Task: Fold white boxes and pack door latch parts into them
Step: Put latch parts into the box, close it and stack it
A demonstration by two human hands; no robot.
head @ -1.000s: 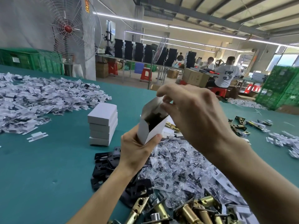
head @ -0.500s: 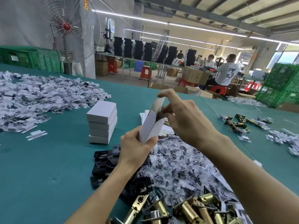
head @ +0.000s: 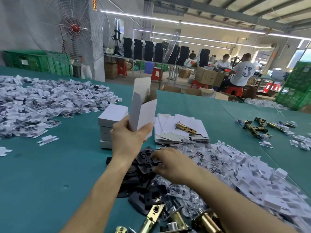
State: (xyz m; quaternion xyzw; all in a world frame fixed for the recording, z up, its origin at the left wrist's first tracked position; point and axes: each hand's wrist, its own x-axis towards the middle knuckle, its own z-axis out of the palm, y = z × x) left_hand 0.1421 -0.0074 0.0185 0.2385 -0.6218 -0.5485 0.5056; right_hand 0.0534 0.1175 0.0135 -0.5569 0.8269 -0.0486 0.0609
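Now: left hand (head: 127, 142) grips the open white box (head: 143, 113) upright; right hand (head: 173, 165) on the black plates (head: 146, 180), grasp unclear. Risk: a tight squeeze buckles the box; stuck plates lift together.

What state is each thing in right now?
white box, upright in the left hand, top flap open
right hand, down on the black plates, hold unclear
stack of boxes, closed
flat box blanks, unfolded, brass latch lying on top

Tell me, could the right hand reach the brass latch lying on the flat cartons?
Probably yes: the right hand is at the black plates, close to the brass latch, with only low clutter between them.
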